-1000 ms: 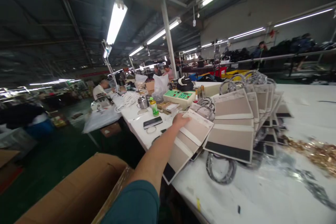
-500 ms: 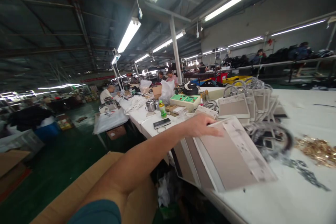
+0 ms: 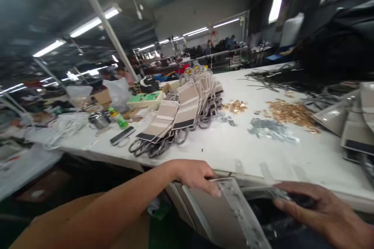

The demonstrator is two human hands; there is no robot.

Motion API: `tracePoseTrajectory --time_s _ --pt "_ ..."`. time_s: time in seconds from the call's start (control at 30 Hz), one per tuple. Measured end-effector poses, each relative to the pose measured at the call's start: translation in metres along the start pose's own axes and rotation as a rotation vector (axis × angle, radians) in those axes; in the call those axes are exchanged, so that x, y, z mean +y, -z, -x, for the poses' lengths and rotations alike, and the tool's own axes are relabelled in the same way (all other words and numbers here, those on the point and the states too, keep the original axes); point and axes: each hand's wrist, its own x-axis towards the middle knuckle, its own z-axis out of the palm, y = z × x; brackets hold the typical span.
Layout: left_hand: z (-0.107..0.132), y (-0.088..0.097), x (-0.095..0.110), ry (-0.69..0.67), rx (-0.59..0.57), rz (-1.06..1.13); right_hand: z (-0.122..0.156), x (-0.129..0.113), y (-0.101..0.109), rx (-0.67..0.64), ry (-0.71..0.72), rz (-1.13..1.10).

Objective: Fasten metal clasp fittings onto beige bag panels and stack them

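Observation:
My left hand (image 3: 195, 175) is closed on the upper edge of a few flat beige bag panels (image 3: 214, 212), thumb across the front one. They hang tilted at the near edge of the white table (image 3: 222, 151). A pale strip with small dark marks runs down the front panel's right side. My right hand (image 3: 321, 212), thumb and fingers closed, grips a dark bag handle (image 3: 302, 199) in clear plastic, to the right of the panels. Whether this handle is fixed to the held panels is hard to see.
Stacked bag panels with looped handles (image 3: 187, 103) lie on the table, with more panels (image 3: 359, 132) at right. Gold metal pieces (image 3: 292, 113) and grey pieces (image 3: 271, 129) form piles. A phone (image 3: 122, 135), bottle (image 3: 118, 118) and green-topped machine (image 3: 145, 101) stand left.
My view has turned right. The panels in my left hand have come down from above the tabletop to its near edge. My right hand has come into view, gripping the handle.

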Motion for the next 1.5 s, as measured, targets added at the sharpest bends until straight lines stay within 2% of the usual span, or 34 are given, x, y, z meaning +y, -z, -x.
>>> tracePoseTrajectory --time_s 0.07,0.13,0.27,0.4,0.57,0.63,0.73,0.8,0.9,0.97,1.03,1.1,1.17,1.3,1.4,1.47,1.5 --pt "-0.020 -0.013 -0.003 0.005 -0.186 0.177 0.009 -0.003 0.006 -0.033 -0.012 -0.026" --pt "-0.037 -0.026 -0.003 -0.018 -0.279 0.351 0.016 -0.002 0.011 -0.042 -0.017 -0.042" --pt "-0.063 -0.044 0.002 -0.025 -0.251 0.600 0.034 0.019 0.019 -0.016 -0.120 -0.081" --pt "-0.081 -0.050 0.006 -0.029 -0.219 0.592 0.050 0.044 0.025 0.028 -0.193 -0.085" --pt "-0.104 -0.047 0.010 -0.236 0.012 0.627 0.050 0.056 0.032 0.032 -0.295 -0.161" --pt "-0.119 -0.041 0.010 -0.249 0.111 0.596 0.044 0.061 0.034 0.044 -0.326 -0.167" --pt "-0.150 -0.031 0.008 -0.218 0.262 0.584 0.027 0.080 0.034 0.153 -0.339 -0.102" --pt "-0.173 -0.026 0.005 -0.194 0.344 0.583 0.014 0.098 0.034 0.220 -0.307 0.003" --pt "-0.202 -0.022 -0.002 -0.185 0.416 0.583 0.000 0.122 0.035 0.221 -0.179 0.281" --pt "-0.215 -0.021 -0.007 -0.188 0.433 0.587 -0.005 0.129 0.035 0.229 -0.076 0.506" --pt "-0.224 -0.021 -0.010 -0.194 0.440 0.582 -0.009 0.124 0.033 0.268 0.021 0.685" --pt "-0.230 -0.019 -0.011 -0.198 0.436 0.566 -0.017 0.112 0.026 0.272 0.121 0.769" --pt "-0.232 -0.017 -0.010 -0.194 0.431 0.539 -0.028 0.100 0.014 0.191 0.212 0.779" --pt "-0.225 -0.020 -0.006 -0.154 0.497 0.453 -0.051 0.094 -0.011 0.015 0.242 0.807" --pt "-0.208 -0.041 -0.005 -0.157 0.736 0.239 -0.059 0.102 -0.018 0.005 0.203 0.815" --pt "-0.196 -0.063 -0.008 -0.209 0.918 -0.093 -0.062 0.108 -0.017 0.006 0.177 0.806" --pt "-0.190 -0.075 -0.010 -0.241 0.968 -0.262 -0.063 0.110 -0.016 0.002 0.161 0.800"
